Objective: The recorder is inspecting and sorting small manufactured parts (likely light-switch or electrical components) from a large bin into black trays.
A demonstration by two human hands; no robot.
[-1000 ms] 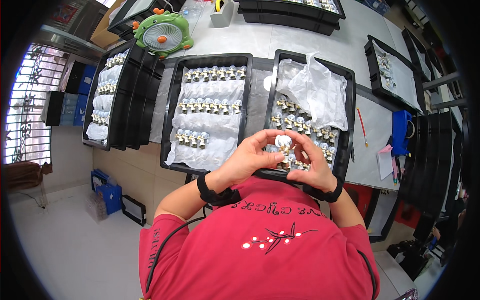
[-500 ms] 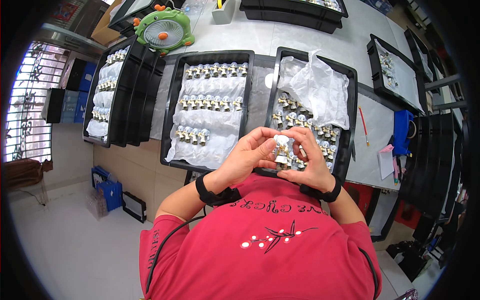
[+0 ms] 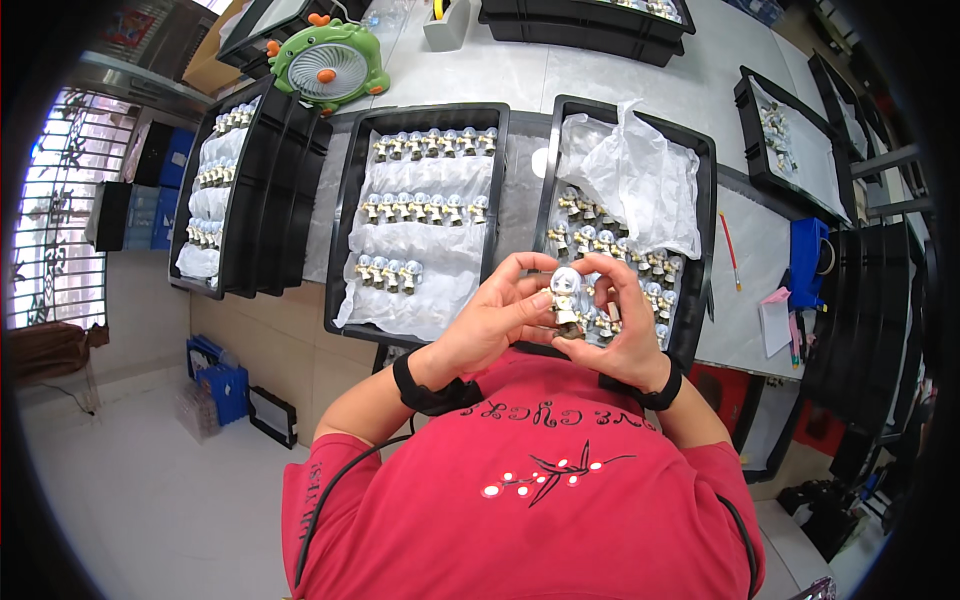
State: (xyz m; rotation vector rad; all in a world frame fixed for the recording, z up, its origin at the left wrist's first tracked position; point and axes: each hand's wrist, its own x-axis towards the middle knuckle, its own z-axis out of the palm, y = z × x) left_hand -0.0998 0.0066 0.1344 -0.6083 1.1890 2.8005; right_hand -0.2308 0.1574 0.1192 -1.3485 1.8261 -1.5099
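Between my two hands, just above the near edge of the right black tray (image 3: pixel 708 200), I hold a small figurine (image 3: pixel 567 300) upright. It has pale hair and a white and gold body on a dark base. My left hand (image 3: pixel 503 308) pinches it from the left with thumb and fingers. The fingers of my right hand (image 3: pixel 622 325) curl round it from the right, with the thumb near its base. Beneath lie several similar figurines (image 3: pixel 600 242), partly covered by crumpled white paper (image 3: pixel 640 180). In the left black tray (image 3: pixel 345 220), like figurines (image 3: pixel 425 208) lie in three rows on white paper.
Stacked black trays (image 3: pixel 285 190) stand tilted at far left, beside a green fan (image 3: pixel 328 70). More black trays (image 3: pixel 590 35) sit at the back. On the right are a red brush (image 3: pixel 731 255), a notepad (image 3: pixel 773 325) and a blue holder (image 3: pixel 806 262).
The figurine has turned between my fingers, so its front now shows instead of its back or side. Both hands stay in nearly the same place.
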